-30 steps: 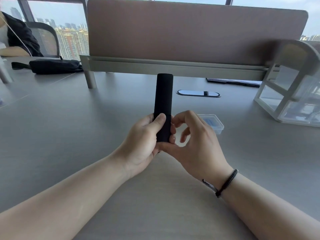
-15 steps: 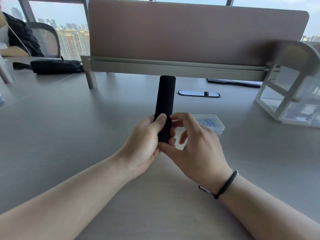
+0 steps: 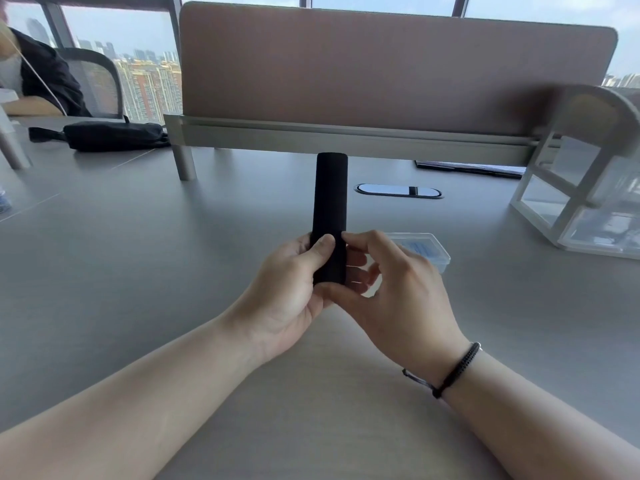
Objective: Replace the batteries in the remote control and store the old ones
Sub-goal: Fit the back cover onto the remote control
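A slim black remote control is held above the grey desk, its plain back facing me and its far end pointing away. My left hand wraps its near end, thumb pressed on the back. My right hand pinches the same end from the right, forefinger tip on the back beside the left thumb and thumb under the bottom edge. A small clear plastic box with blue contents lies on the desk just behind my right hand. No batteries are visible.
A clear drawer organiser stands at the right. A desk divider panel runs along the back, with a cable grommet in front of it. A black pouch and another seated person are at the far left.
The remote has sunk slightly lower in view. My right forefinger has slid up onto the remote's back next to my left thumb.
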